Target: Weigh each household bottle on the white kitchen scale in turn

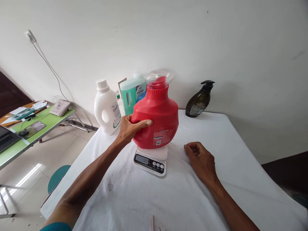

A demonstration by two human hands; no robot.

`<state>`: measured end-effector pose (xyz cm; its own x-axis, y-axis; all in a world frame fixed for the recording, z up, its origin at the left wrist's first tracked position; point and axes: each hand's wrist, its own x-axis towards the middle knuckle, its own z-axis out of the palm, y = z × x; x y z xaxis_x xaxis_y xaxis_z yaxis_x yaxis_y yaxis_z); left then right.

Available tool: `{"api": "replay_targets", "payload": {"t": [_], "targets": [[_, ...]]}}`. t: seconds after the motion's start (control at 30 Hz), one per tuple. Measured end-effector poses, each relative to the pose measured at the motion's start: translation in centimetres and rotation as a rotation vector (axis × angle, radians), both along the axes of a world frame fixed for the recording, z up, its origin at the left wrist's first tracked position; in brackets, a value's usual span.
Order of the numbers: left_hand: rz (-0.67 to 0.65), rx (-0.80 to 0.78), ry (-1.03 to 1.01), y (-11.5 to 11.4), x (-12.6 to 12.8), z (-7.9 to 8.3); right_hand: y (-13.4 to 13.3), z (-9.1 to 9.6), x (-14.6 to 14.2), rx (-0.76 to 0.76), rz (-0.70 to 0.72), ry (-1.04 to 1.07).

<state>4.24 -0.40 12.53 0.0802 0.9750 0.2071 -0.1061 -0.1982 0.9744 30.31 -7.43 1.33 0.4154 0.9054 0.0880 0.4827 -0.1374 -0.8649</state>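
My left hand (134, 127) is closed around the handle side of a big red detergent bottle (160, 112), its thumb lying across the front. A clear plastic cap (166, 77) tops the bottle. Beneath it is a white digital kitchen scale (150, 163); whether the bottle rests fully on the platform or is just above it, I cannot tell. The digits on the small screen are too faint to read. To the right of the scale, my right hand (201, 158) rests on the white cloth with its fingers curled in and nothing visible in them.
Behind stand a white detergent bottle (106, 110), a green liquid bottle (128, 96) and a dark pump bottle (199, 101) near the wall. A thin pinkish stick (153, 223) lies at the cloth's front. Left are a green desk (36, 128) and a teal stool (57, 176).
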Motion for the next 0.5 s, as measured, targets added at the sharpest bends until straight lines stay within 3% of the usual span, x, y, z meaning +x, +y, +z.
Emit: {"api": "replay_targets", "payload": {"t": [0.27, 0.5], "targets": [[-0.044, -0.016, 0.002, 0.03, 0.02, -0.63, -0.11, 0.02, -0.04, -0.021, -0.010, -0.019], [-0.124, -0.020, 0.112, -0.19, -0.40, 0.12, -0.01, -0.08, -0.12, -0.032, -0.030, -0.042]]}}
